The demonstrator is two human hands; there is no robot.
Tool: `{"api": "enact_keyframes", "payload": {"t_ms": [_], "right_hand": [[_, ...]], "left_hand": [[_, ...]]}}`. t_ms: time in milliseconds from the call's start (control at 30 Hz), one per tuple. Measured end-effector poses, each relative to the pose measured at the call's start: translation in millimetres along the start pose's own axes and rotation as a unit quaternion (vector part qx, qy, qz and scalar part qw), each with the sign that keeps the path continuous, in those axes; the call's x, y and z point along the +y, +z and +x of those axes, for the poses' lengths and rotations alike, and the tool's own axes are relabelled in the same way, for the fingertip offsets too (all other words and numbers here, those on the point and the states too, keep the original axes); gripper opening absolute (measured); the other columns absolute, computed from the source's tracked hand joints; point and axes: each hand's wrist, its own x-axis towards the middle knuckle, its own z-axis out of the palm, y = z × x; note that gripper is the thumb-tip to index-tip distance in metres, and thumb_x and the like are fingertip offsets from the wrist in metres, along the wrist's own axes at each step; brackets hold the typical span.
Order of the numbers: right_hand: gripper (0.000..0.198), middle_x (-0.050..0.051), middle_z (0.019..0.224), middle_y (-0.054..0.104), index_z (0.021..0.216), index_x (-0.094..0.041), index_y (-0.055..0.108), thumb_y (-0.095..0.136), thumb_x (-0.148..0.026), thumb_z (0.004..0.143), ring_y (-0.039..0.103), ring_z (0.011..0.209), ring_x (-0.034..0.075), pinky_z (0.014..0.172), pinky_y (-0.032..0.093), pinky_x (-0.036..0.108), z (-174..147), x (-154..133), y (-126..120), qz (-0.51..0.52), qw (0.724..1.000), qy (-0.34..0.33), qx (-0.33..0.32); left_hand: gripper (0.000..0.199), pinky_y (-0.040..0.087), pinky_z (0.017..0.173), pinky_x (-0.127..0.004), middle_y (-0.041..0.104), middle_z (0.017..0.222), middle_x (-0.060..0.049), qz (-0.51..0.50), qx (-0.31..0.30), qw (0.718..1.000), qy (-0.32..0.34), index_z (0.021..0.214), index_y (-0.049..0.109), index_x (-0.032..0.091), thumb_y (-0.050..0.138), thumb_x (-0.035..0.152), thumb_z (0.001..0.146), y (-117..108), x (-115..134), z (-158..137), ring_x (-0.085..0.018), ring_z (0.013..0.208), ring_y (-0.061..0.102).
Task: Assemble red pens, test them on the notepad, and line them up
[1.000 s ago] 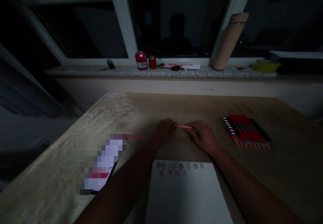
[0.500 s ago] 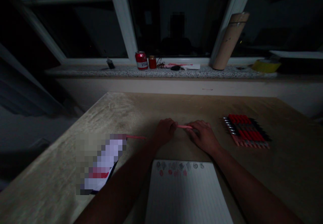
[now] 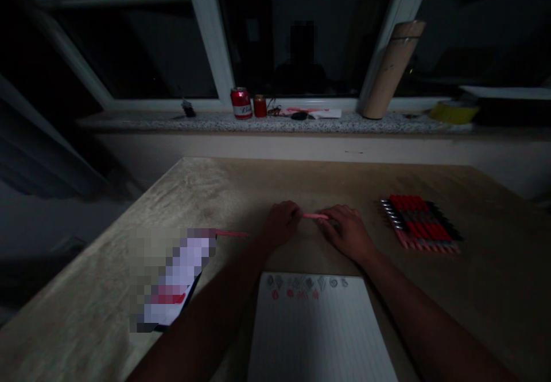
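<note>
A slim pink pen [image 3: 314, 215] lies crosswise between my hands, above the middle of the table. My left hand [image 3: 282, 223] is closed round its left end, and my right hand [image 3: 345, 228] pinches the right end. Both ends are hidden by fingers. Below the hands rests a lined notepad [image 3: 318, 336] with small dark and red scribbles along its top. To the right, several red, black and pink pens [image 3: 422, 224] are stacked in crossed layers. Another pink pen [image 3: 232, 233] lies left of my left hand, beside a blurred phone [image 3: 181, 279].
The table [image 3: 215, 181] meets the wall under a speckled windowsill [image 3: 206, 123]. On the sill stand a red can [image 3: 241, 104], a small red jar [image 3: 260, 106], a tall wooden-looking flask [image 3: 391, 72] and a yellow tape roll [image 3: 454, 112]. A curtain [image 3: 34, 147] hangs at left.
</note>
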Motion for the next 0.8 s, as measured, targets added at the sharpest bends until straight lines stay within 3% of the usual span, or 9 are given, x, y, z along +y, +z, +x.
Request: {"api": "enact_keyframes", "payload": {"t_ms": [433,633,800], "right_hand": [[0.023,0.006,0.092,0.066,0.098,-0.022,0.065,0.049,-0.035,0.088,0.055,0.088,0.021,0.079,0.035,0.035,-0.4,1.2,1.6,0.002,1.0,-0.002,0.006],[0.024,0.007,0.092,0.066,0.099,-0.022,0.065,0.049,-0.035,0.088,0.055,0.088,0.022,0.078,0.035,0.035,0.1,0.2,0.2,0.0,1.0,0.0,0.004],[0.024,0.006,0.093,0.066,0.099,-0.022,0.065,0.049,-0.035,0.088,0.055,0.089,0.022,0.079,0.035,0.035,0.6,0.2,-0.3,0.002,1.0,0.006,0.002]], "left_hand": [[0.043,0.035,0.068,-0.028,0.06,0.07,-0.004,0.053,0.011,0.999,0.002,0.074,0.059,0.014,0.03,0.037,0.094,4.9,-2.7,0.5,-0.014,0.067,0.052],[0.049,0.034,0.067,-0.028,0.06,0.066,-0.003,0.013,0.008,1.0,-0.016,0.068,0.059,0.015,0.026,0.04,0.095,3.5,-1.7,1.0,-0.013,0.063,0.051],[0.035,0.035,0.065,-0.026,0.06,0.072,-0.001,-0.011,0.009,1.0,-0.014,0.076,0.057,0.015,0.037,0.039,0.091,-1.3,1.6,0.7,-0.012,0.066,0.052]]}}
